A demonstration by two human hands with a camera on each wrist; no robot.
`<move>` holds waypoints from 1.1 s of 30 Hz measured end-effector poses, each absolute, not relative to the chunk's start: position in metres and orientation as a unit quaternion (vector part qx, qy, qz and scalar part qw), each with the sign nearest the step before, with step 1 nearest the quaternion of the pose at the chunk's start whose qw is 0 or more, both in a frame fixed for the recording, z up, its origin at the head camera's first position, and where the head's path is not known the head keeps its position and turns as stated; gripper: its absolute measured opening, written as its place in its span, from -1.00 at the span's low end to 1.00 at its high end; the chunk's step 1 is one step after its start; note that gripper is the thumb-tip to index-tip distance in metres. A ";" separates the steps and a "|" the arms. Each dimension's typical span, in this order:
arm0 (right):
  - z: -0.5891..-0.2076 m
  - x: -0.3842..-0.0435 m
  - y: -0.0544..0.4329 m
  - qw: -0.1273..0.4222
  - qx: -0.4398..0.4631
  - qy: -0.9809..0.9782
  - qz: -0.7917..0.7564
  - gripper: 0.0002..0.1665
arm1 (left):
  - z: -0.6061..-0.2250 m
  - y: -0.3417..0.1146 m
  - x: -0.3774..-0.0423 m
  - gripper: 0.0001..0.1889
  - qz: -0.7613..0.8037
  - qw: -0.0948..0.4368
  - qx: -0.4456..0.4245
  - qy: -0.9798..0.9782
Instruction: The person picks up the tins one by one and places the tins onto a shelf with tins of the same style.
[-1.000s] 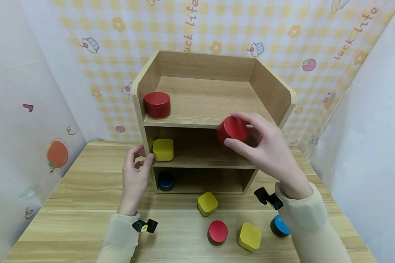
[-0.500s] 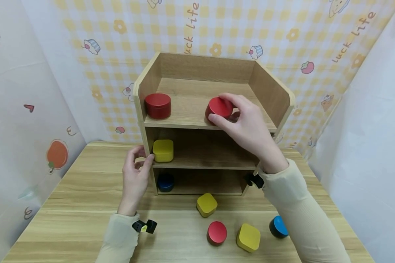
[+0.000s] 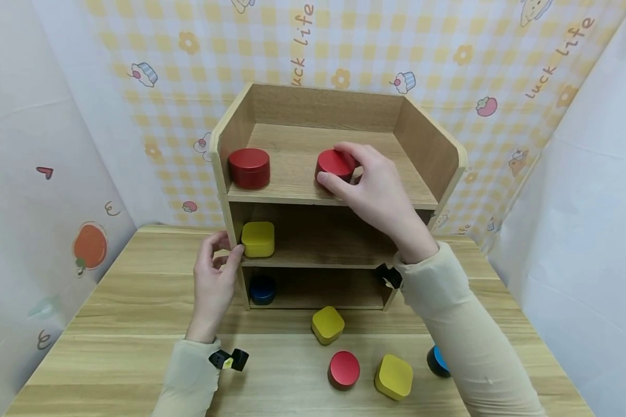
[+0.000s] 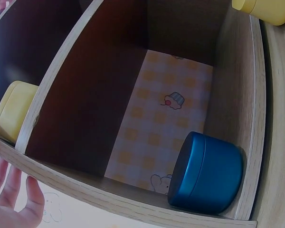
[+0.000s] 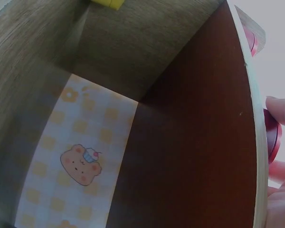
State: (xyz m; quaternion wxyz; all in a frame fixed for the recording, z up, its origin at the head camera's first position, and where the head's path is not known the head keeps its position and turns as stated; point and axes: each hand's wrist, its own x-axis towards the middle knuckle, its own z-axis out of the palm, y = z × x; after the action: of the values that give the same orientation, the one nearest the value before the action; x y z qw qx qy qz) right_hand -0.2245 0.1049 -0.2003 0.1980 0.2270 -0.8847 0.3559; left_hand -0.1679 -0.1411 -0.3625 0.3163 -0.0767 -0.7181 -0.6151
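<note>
My right hand (image 3: pixel 378 185) grips a round red tin (image 3: pixel 335 163) between thumb and fingers, at the middle of the top level of a wooden shelf unit (image 3: pixel 313 200). In the right wrist view, that red tin (image 5: pixel 272 136) shows beyond the board's edge; whether it touches the board I cannot tell. The left hand (image 3: pixel 215 275) holds the unit's left side panel, its thumb at the front edge and its fingers outside. Another round red tin (image 3: pixel 249 168) stands at the top level's left end. Below it sit a yellow square tin (image 3: pixel 258 239) and a round blue tin (image 3: pixel 263 289).
On the wooden table (image 3: pixel 115 324) in front of the unit lie a yellow tin (image 3: pixel 328 325), a red tin (image 3: pixel 344 370), a second yellow tin (image 3: pixel 394 377) and a blue tin (image 3: pixel 438 362) partly behind the right sleeve. A checked cloth (image 3: pixel 344 40) hangs behind.
My right hand has carried the red tin up and left, from in front of the middle level to the top level. The left hand stays on the side panel.
</note>
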 end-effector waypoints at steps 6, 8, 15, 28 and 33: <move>-0.199 -0.228 0.101 0.193 0.221 -0.896 0.333 -0.41 | -0.362 -0.141 -0.169 -0.67 -0.616 0.315 -0.076 -0.718; -0.199 -0.228 0.100 0.192 0.218 -0.899 0.328 -0.40 | -0.362 -0.141 -0.169 -0.67 -0.616 0.315 -0.077 -0.718; -0.198 -0.230 0.100 0.189 0.212 -0.904 0.319 -0.45 | -0.361 -0.140 -0.169 -0.67 -0.616 0.313 -0.076 -0.719; -0.199 -0.228 0.099 0.181 0.223 -0.911 0.294 -0.42 | -0.364 -0.139 -0.167 -0.68 -0.626 0.316 -0.078 -0.709; -0.198 -0.225 0.099 0.179 0.221 -0.918 0.275 -0.15 | -0.362 -0.140 -0.167 -0.68 -0.631 0.312 -0.079 -0.706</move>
State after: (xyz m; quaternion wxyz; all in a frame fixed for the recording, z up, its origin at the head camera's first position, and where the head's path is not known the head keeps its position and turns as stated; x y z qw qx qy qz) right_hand -0.2248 0.0992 -0.1979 0.1786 0.2213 -0.9183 0.2754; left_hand -0.1667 -0.1398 -0.3617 0.3124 -0.0791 -0.7060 -0.6306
